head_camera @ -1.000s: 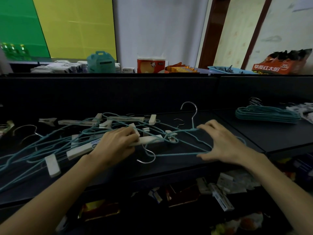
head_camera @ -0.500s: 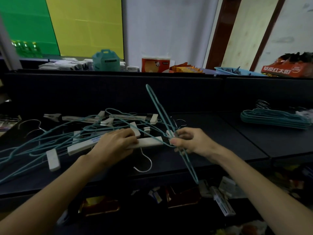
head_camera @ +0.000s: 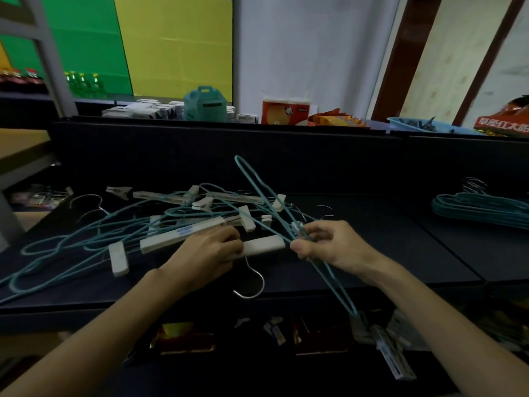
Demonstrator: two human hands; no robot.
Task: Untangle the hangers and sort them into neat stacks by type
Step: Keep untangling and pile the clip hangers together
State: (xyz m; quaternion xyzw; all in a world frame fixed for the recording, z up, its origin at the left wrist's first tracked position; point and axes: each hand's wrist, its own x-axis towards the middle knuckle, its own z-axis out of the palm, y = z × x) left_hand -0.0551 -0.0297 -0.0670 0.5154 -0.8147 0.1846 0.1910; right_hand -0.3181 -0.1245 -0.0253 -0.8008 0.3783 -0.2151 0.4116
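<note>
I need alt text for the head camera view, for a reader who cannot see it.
A person's right hand pinches a teal wire hanger tilted up out of a tangled pile of hangers, while the left hand presses on a white clip hanger on a dark table. A neat stack of teal hangers lies far right.

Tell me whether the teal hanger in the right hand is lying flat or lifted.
Lifted: the right hand pinches the teal hanger, tilted steeply above the tangled pile.
</note>
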